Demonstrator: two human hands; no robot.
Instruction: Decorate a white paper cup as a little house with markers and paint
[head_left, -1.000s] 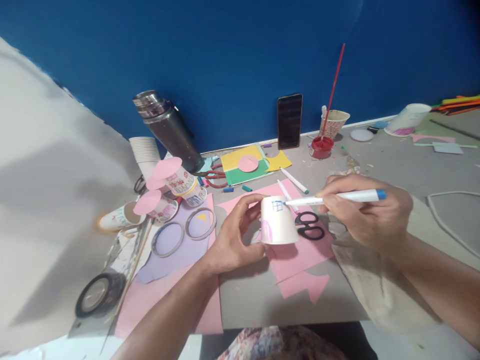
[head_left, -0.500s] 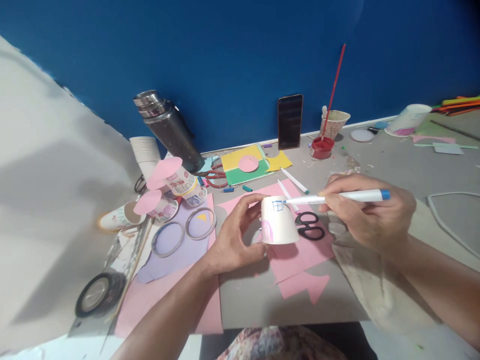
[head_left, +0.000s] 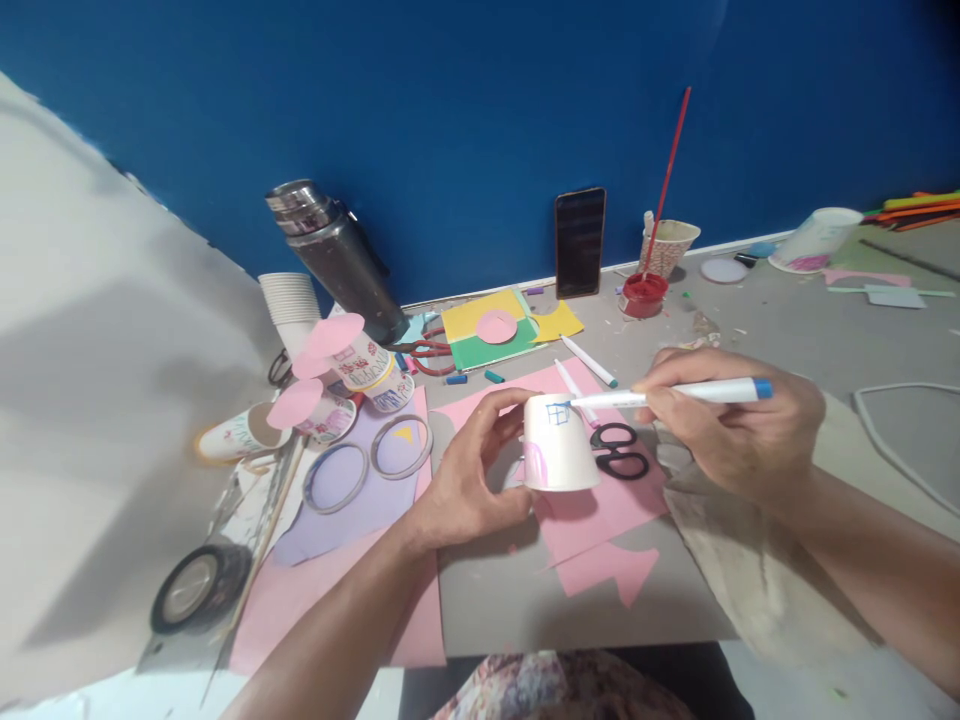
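An upturned white paper cup (head_left: 556, 446) stands on pink paper (head_left: 600, 500) near the middle of the table, its base up and its wider mouth down, so its long axis runs upright. The left hand (head_left: 469, 480) curls around the cup's left side, fingers closed on its wall. The right hand (head_left: 739, 425), to the cup's right, pinches a blue-capped marker (head_left: 667, 395) that lies nearly level, tip pointing left and touching the cup by a small blue grid, with black scissors (head_left: 619, 450) just beside the cup.

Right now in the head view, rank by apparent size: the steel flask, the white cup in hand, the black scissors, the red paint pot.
1. steel flask, though it stands farther back.
2. white cup, held by the left hand, nearer the camera.
3. black scissors and red paint pot look alike; the pot is farther, so unranked.
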